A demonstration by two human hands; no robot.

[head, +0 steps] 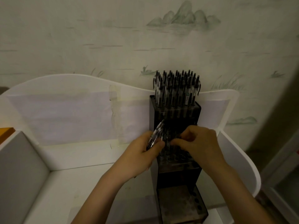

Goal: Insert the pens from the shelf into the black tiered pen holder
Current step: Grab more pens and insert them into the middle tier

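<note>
The black tiered pen holder (176, 175) stands on the white shelf against the back panel. Its top tier is packed with several upright pens (176, 89). My left hand (142, 156) grips a bundle of clear-barrelled pens (156, 135), tilted up and to the right beside the holder's left edge. My right hand (197, 143) hovers over the middle tier, its fingertips pinching something small and dark there, apparently a pen at the holes. The middle tier shows a few pen tops and open holes. The lowest tier at the front holds no pens that I can see.
The white shelf (84, 183) has a curved back panel with taped paper (64, 117) and raised side walls (21, 159). An orange object (5, 131) peeks out at the far left. Behind is a wall with a painted landscape.
</note>
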